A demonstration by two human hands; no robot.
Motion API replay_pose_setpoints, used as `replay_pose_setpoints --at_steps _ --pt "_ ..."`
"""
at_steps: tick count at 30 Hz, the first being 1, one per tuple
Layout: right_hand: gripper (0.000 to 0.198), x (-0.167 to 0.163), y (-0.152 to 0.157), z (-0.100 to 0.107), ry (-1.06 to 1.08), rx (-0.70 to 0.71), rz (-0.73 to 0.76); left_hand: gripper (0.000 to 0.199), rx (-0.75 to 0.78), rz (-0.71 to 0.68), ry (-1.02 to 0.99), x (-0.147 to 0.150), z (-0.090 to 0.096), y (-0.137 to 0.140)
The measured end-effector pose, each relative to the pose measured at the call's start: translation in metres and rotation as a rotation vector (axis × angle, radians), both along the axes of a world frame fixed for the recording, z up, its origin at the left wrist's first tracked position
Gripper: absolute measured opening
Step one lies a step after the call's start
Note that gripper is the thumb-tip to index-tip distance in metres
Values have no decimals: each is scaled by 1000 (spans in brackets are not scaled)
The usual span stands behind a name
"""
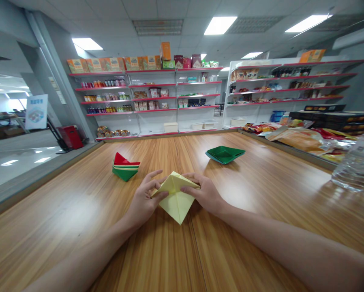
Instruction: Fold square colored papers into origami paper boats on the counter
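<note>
A yellow sheet of folded paper (pixel 178 202), creased into a diamond shape, is held up between my two hands above the middle of the table. My left hand (pixel 146 194) pinches its left corner, thumb in front and the other fingers partly spread behind. On the opposite side, my right hand (pixel 206 192) grips the right corner with the thumb on the front face. Beyond my left hand sits a nested stack of folded paper boats (pixel 125 167) in red, pale yellow and green. Farther off to the right lies a green folded paper boat (pixel 225 154).
The wooden table (pixel 109 239) has a raised edge. A clear plastic bottle (pixel 356 166) stands at the right, near packaged snacks (pixel 303 140) and stacked black boxes (pixel 334 119). Shelves (pixel 151 97) with goods line the back.
</note>
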State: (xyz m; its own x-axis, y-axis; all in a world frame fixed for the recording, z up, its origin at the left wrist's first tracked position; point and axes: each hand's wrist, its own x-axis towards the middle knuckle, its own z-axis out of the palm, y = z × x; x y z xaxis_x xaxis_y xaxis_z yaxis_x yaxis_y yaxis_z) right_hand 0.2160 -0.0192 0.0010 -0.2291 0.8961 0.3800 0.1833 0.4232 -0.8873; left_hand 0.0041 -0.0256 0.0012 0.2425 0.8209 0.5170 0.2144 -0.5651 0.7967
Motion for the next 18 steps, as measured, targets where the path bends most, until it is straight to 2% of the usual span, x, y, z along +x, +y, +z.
replay_pose_setpoints --at_steps 3,5,8,9,13,16,18 --pt "40 -2 -2 0 48 -10 -3 27 -15 16 6 3 1 -2" --pt "39 -4 -3 0 66 -15 21 23 -89 -6 -78 5 1 -2" --pt "34 -6 -8 1 18 15 49 57 -297 -98 -231 8 0 -3" --pt "34 -7 -9 1 -6 23 61 59 -359 -131 -239 9 0 -3" --pt "38 -7 -10 1 5 -32 111 30 -478 -171 -226 8 2 -4" --pt "35 -6 -5 -1 72 -125 118 26 -483 -166 -309 6 3 -4" --pt "40 -7 -2 -2 110 -187 144 26 -465 -164 -347 6 2 -4"
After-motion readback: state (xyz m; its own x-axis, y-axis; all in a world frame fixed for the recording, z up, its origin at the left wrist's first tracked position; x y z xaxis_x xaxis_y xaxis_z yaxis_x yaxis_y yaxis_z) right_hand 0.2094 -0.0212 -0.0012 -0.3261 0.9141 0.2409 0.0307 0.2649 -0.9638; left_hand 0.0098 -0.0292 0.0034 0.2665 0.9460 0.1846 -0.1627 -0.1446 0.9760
